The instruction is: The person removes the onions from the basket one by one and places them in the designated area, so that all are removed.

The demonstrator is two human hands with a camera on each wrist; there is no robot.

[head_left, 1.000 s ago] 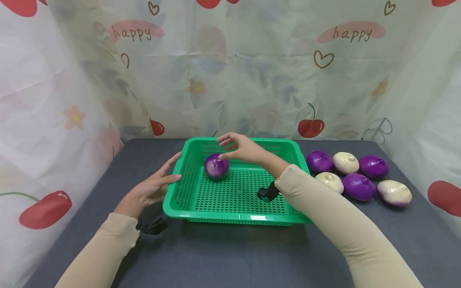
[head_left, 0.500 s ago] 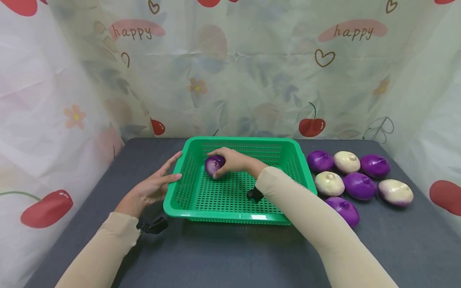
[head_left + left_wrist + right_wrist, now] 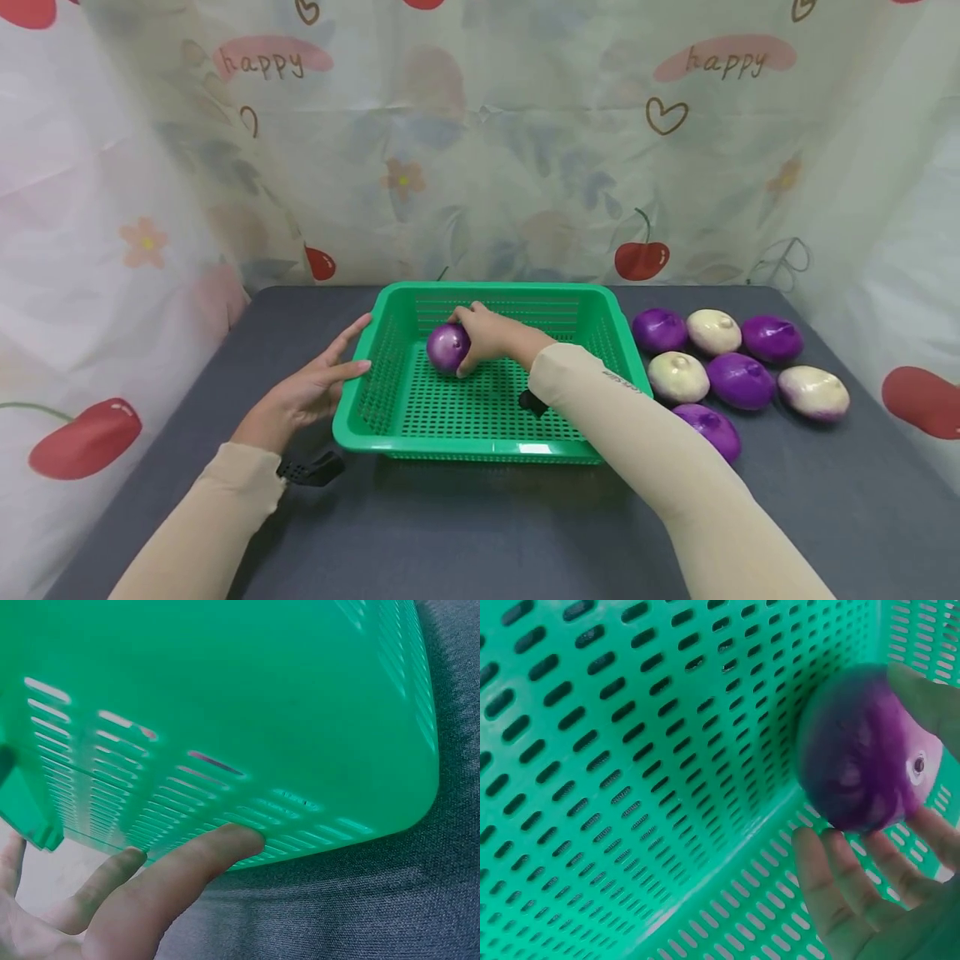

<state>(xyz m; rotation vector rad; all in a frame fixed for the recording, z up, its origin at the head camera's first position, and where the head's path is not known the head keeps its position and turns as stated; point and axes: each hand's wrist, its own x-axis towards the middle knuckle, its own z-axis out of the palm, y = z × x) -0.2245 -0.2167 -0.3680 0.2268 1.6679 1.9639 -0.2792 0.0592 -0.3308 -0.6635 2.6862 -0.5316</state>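
In the head view, my right hand (image 3: 483, 340) reaches into a green plastic basket (image 3: 495, 450) and holds a glossy purple-and-white turnip (image 3: 447, 348) near its left wall. The right wrist view shows the thumb and several fingers spread around the turnip (image 3: 859, 754), with its small ringed dimple turned toward the palm. Outside the basket, my left hand (image 3: 311, 392) touches the left side with its fingers extended. Close up in the left wrist view, the fingers of the left hand (image 3: 142, 900) lie along the slotted wall (image 3: 225, 712).
Several similar vegetables lie on the dark table (image 3: 465, 533) right of the basket. Some are purple (image 3: 741, 381), others cream (image 3: 678, 377). One purple piece (image 3: 708, 429) is partly hidden by my right sleeve. A printed curtain (image 3: 480, 167) hangs behind the table.
My right hand has come down from above the turnip and closed around it. The turnip has turned slightly in the basket. My left hand stays at the basket's left side.
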